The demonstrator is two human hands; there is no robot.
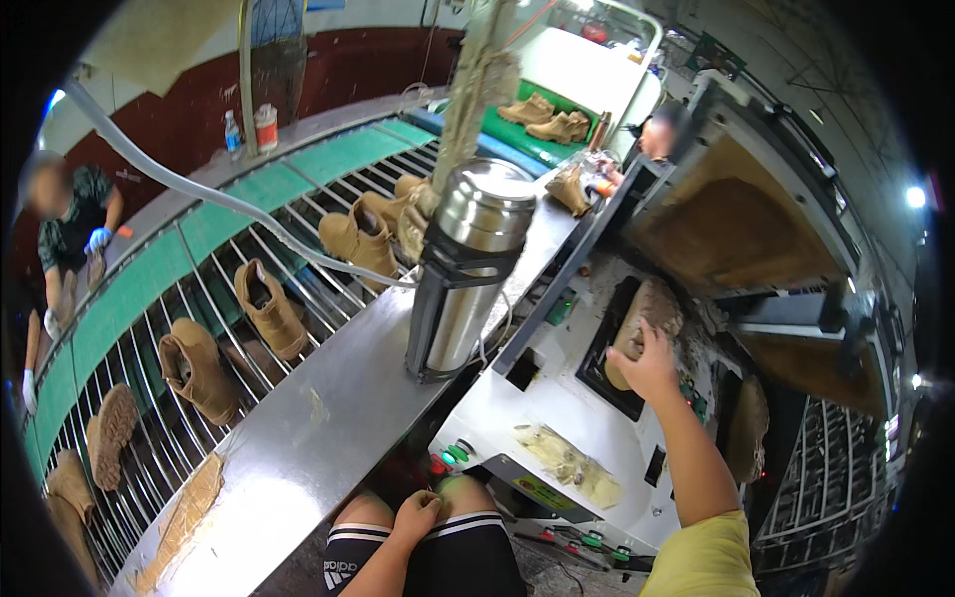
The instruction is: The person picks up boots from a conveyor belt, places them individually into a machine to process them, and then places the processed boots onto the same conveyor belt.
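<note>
Boot sole: I see the tan boot point(645, 320) lying sole-up in the dark recess of the white machine point(557, 398)
Right hand: my right hand point(649, 363) rests on the boot's sole, fingers spread flat, pressing rather than gripping
Left hand: my left hand point(418, 514) sits loosely curled on my knee, holding nothing
Surface: a steel flask point(466, 269) stands upright on the metal surface point(318, 428)
Conveyor: more tan boots point(269, 308) lie on the roller conveyor point(149, 328) beyond
</note>
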